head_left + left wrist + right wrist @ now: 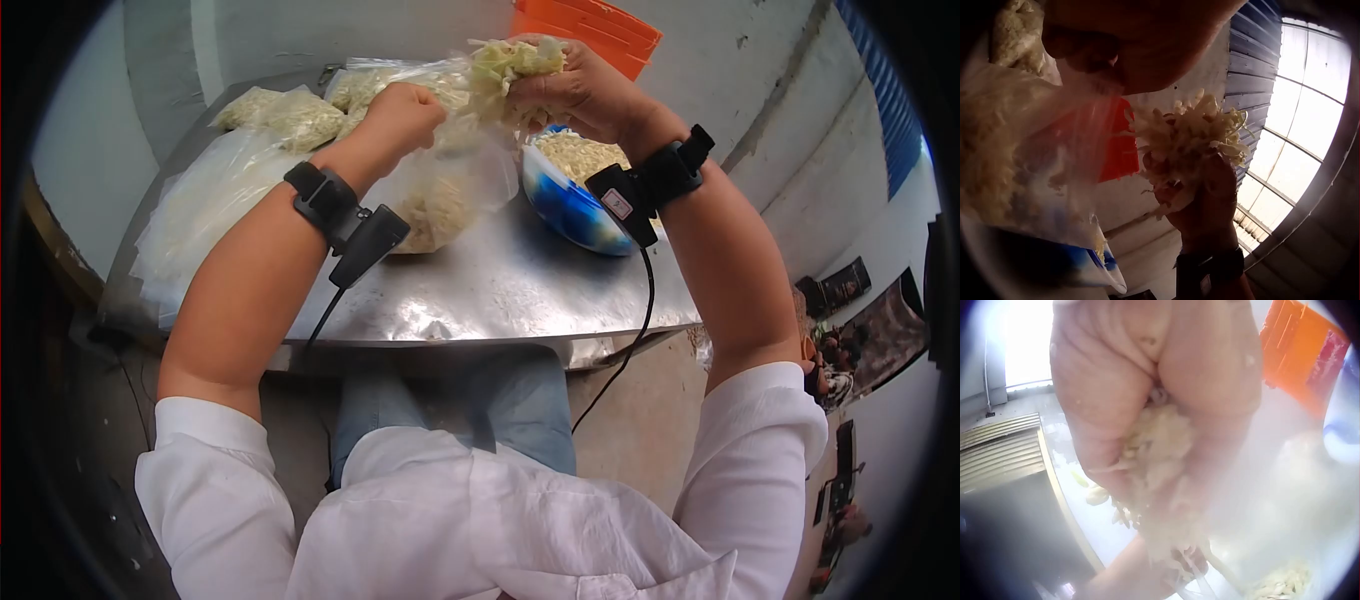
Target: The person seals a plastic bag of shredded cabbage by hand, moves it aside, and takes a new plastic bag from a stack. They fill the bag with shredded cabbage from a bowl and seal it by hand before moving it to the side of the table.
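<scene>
In the head view my right hand (595,95) grips a handful of pale shredded vegetable (497,78), raised above the far side of the table. Strands stick out between thumb and fingers in the right wrist view. My left hand (405,112) is curled and pinches the upper edge of a clear plastic bag (440,212). That bag hangs partly filled with the same shreds, its mouth just below the handful. Right of it stands a blue and white bowl (575,215) holding more shreds (580,155).
Several filled bags (300,120) lie at the back left of the metal table (450,300). Flat plastic bags (190,230) are spread along its left side. An orange crate (600,30) stands behind the bowl, close to the wall (740,60).
</scene>
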Available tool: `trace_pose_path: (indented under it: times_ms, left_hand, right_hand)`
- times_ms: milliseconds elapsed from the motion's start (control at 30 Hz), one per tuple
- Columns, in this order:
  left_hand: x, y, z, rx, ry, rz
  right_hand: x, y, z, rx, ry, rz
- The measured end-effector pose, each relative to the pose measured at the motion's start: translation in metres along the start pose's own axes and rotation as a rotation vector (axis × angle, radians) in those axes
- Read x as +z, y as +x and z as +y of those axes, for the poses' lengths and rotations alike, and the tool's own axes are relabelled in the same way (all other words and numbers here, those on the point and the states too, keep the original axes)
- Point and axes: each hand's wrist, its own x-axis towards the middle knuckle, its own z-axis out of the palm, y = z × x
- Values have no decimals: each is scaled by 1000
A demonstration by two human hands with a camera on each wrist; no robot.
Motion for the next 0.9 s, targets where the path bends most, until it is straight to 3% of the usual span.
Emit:
trace_pose_path:
  times_ms: [167,300,400,467,567,767,900]
  left_hand:
    - [-9,-3,4,-139,-47,-33]
    - [-16,-7,4,-145,-65,-70]
    - [-14,-10,5,-159,-83,-37]
    - [-12,-12,7,-136,-75,2]
    - [-11,-8,2,-80,-25,-15]
    - [-3,-8,5,-66,-3,-58]
    - [2,-13,15,-52,26,-95]
  right_hand:
    - [31,8,30,137,114,-25]
    - [43,10,47,201,80,3]
    - [50,12,50,181,-20,44]
    - [53,12,46,59,-413,18]
    - [56,17,56,50,-646,-53]
    - [60,28,63,33,-895,-216]
    - [46,45,91,24,-882,-345]
